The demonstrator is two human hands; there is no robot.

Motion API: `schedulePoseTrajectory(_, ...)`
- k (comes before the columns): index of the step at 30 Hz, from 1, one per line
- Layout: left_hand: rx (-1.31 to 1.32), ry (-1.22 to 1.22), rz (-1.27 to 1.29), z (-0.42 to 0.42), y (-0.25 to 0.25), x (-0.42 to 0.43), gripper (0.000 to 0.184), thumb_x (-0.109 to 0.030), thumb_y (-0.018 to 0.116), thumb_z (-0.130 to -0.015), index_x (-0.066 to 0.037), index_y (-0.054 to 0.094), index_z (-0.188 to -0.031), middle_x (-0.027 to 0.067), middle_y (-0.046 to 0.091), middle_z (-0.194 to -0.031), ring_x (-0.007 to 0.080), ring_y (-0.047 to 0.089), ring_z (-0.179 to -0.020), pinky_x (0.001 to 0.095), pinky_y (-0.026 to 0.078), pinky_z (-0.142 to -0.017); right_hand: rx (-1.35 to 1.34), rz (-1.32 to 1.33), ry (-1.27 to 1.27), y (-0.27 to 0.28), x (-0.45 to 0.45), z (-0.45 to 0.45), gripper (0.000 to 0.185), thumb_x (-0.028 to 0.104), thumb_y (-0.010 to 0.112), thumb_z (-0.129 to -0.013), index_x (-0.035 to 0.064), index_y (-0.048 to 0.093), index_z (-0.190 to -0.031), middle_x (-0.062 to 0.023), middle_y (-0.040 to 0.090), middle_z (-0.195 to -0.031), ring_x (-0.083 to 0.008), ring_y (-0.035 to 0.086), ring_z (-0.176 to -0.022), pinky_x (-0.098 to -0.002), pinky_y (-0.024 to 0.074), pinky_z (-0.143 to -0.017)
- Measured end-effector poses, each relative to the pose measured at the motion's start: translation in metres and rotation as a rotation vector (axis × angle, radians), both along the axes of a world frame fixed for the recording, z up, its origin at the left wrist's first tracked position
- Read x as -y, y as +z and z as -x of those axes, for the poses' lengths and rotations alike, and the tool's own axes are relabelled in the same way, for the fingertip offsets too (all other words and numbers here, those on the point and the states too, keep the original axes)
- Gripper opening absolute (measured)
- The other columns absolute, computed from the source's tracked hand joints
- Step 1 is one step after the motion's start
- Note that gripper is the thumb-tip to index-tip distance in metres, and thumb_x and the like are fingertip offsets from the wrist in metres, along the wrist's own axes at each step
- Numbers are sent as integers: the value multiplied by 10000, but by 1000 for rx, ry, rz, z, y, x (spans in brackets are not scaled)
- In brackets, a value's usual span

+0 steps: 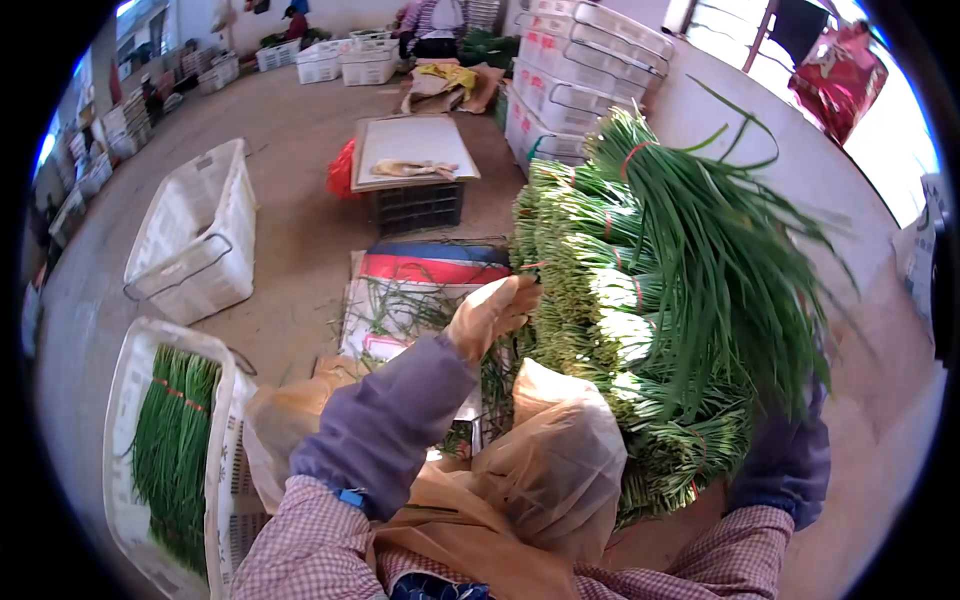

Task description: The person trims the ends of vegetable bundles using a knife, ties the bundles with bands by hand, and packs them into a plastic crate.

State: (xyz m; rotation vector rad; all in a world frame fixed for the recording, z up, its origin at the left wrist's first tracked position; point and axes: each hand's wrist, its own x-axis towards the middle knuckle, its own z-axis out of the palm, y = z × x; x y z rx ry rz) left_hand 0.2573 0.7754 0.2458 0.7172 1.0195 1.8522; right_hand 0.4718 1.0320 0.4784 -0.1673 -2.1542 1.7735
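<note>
Checked sleeves (300, 545) nearest the lens, you work over a pile of banded green stalks (565, 290). Your left hand (495, 312), fingers extended and close together, is at the pile's left side, by the cut ends (contact is unclear). One leafy bundle (715, 250) lies across the pile's top; its leaves hide your right hand, so whether those fingers grip cannot be told. Left of the pile, a white crate (120, 420) holds more bundles (175, 430).
</note>
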Motion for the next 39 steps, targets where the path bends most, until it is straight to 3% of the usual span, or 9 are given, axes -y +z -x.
schedulePoseTrajectory(2, -21, 3, -181, 9, 12, 15, 974, -759, 379, -887, -53, 213, -1537, 147, 282, -1574, 288, 214, -1465, 521, 104, -1173, 71, 67, 170, -33, 60, 18, 469, 41, 644, -789, -16, 579, -1249, -73, 682, -978, -136, 643, -789, -287, 532, -741)
schedulePoseTrajectory(6, 115, 159, -355, 2, 14, 90, 786, -541, 633, -893, -65, 376, -1464, 127, 511, -1404, 251, 505, -1270, 447, 372, -1086, 293, 168, 511, -124, 166, 42, 503, 81, 675, -805, -6, 549, -1284, -74, 675, -1025, -141, 644, -840, -306, 531, -794)
schedulePoseTrajectory(8, 354, 327, -381, -8, 9, 144, 607, -33, 764, -812, -54, 469, -1341, 108, 630, -1180, 240, 647, -1043, 405, 573, -882, 417, 134, 656, -163, 196, 55, 523, 100, 691, -813, 0, 534, -1302, -75, 672, -1048, -144, 644, -865, -315, 530, -820)
schedulePoseTrajectory(11, 168, 614, -282, -11, -28, 197, 678, 116, 737, -747, -50, 443, -1336, 106, 622, -1171, 246, 649, -1030, 401, 587, -874, 637, -552, 619, -190, 202, 87, 533, 84, 684, -816, 8, 527, -1320, -75, 655, -1077, -140, 621, -933, -314, 513, -856)
schedulePoseTrajectory(14, 85, 739, -216, -18, -26, 240, 739, 35, 822, -696, -42, 452, -1332, 92, 613, -1199, 223, 619, -1074, 381, 540, -922, 224, -203, 216, -206, 222, 112, 592, 124, 692, -805, -1, 507, -1353, -136, 651, -1216, -234, 629, -1068, -344, 484, -954)
schedulePoseTrajectory(19, -80, 874, -224, -24, -30, 266, 755, -59, 870, -672, -7, 487, -1321, 93, 617, -1227, 224, 597, -1120, 365, 480, -981, -81, -608, 369, -219, 350, 128, 1015, 157, 825, -705, -94, 211, -1473, -239, 342, -1499, -339, 340, -1399, -426, 284, -1152)
schedulePoseTrajectory(26, -184, 453, -101, -23, -34, 328, 1049, -170, 881, -701, -25, 224, -1506, 124, 435, -1443, 252, 409, -1335, 391, 296, -1136, -65, -122, 279, -271, 383, 125, 982, -42, 816, -657, 48, 313, -1495, -164, 539, -1359, -232, 517, -1254, -343, 402, -1073)
schedulePoseTrajectory(32, -170, 308, -65, -12, -47, 334, 868, -325, 870, -723, -33, 426, -1409, 94, 531, -1352, 197, 479, -1254, 361, 390, -1046, 78, 33, 449, -289, 385, 112, 962, -41, 839, -637, 9, 359, -1470, -119, 553, -1353, -180, 515, -1230, -323, 400, -1068)
schedulePoseTrajectory(39, -41, 612, -97, -28, -34, 310, 615, -137, 811, -748, -41, 546, -1294, 83, 639, -1176, 237, 632, -1035, 378, 518, -923, 141, 6, 577, -298, 375, 118, 1002, 26, 859, -686, 2, 277, -1501, -108, 531, -1376, -182, 484, -1258, -332, 387, -1078)
